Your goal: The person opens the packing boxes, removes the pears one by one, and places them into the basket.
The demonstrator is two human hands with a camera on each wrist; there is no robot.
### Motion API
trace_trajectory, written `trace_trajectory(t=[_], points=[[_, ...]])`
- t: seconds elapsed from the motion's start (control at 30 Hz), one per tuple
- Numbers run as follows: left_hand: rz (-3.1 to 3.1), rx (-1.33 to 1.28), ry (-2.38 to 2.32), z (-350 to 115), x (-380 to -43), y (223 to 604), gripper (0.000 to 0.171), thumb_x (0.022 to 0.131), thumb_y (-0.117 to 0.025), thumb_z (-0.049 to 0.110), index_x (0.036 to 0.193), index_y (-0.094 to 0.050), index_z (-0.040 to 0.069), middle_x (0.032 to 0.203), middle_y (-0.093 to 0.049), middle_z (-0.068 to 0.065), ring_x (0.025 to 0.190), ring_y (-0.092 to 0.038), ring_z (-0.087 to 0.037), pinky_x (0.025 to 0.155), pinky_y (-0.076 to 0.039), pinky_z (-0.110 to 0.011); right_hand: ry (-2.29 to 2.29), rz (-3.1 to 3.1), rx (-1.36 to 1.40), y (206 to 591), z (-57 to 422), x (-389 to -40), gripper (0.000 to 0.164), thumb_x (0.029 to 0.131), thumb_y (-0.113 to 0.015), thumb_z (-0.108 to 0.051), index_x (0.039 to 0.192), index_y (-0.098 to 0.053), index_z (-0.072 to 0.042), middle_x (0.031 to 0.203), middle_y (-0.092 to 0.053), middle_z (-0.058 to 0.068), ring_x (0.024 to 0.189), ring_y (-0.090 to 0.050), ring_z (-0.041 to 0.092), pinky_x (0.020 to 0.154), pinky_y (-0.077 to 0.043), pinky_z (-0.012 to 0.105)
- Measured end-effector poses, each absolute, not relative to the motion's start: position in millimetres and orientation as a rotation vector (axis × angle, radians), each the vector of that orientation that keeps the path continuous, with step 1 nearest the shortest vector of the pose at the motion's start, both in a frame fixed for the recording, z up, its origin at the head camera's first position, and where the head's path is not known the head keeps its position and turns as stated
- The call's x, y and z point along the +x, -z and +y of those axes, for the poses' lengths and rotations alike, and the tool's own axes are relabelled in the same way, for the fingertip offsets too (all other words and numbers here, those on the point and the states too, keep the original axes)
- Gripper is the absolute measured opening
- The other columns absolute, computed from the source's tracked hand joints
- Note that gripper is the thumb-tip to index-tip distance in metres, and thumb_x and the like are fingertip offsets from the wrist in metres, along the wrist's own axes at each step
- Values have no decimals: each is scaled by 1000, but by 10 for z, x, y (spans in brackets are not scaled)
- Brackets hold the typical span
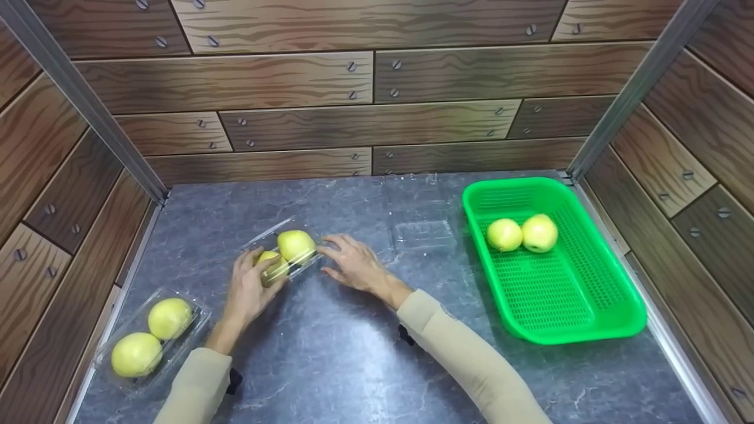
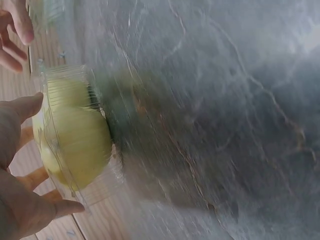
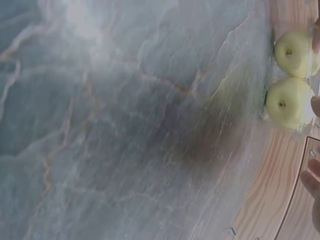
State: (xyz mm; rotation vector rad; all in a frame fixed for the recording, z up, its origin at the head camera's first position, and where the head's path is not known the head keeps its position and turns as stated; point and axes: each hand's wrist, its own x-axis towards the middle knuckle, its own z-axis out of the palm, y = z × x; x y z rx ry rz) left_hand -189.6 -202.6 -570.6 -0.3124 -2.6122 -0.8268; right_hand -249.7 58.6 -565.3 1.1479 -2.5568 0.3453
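A clear plastic clamshell container (image 2: 65,145) with two yellow-green apples (image 1: 296,246) inside stands left of centre on the table. My left hand (image 1: 250,288) holds it at its left end, fingers over the far side and thumb at the near side. In the left wrist view, the fingers spread along the container's walls. My right hand (image 1: 359,265) hovers by the container's right end, fingers extended and apart from the thumb. Its fingertips are close to the plastic; whether they touch it I cannot tell.
A second clear container (image 1: 200,321) with two apples (image 1: 169,318) lies at the front left. A green basket (image 1: 574,338) at the right holds two apples (image 1: 539,233). An open clear container (image 1: 421,234) lies at the back, left of the basket. Wood-patterned walls (image 1: 294,76) enclose the table.
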Motion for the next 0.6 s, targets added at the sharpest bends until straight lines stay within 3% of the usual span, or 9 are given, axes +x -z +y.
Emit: trace_trajectory(t=[0.17, 0.6], points=[[-2594, -364, 795, -1941, -1837, 5723, 44, 79, -91, 16, 118, -77, 2, 137, -62, -36, 133, -51, -64, 112, -44, -76, -297, -2591, 1199, 5672, 606, -2494, 54, 98, -73, -44, 144, -61, -18, 153, -57, 11, 137, -59, 28, 107, -61, 39], [-2587, -440, 809, -1798, -1794, 5727, 44, 79, -91, 18, 118, -77, 3, 137, -62, -34, 133, -51, -62, 114, -45, -75, -294, -2625, 1293, 5682, 711, -2521, 60, 98, -72, -43, 150, -56, -19, 161, -51, 12, 143, -55, 31, 115, -56, 44]])
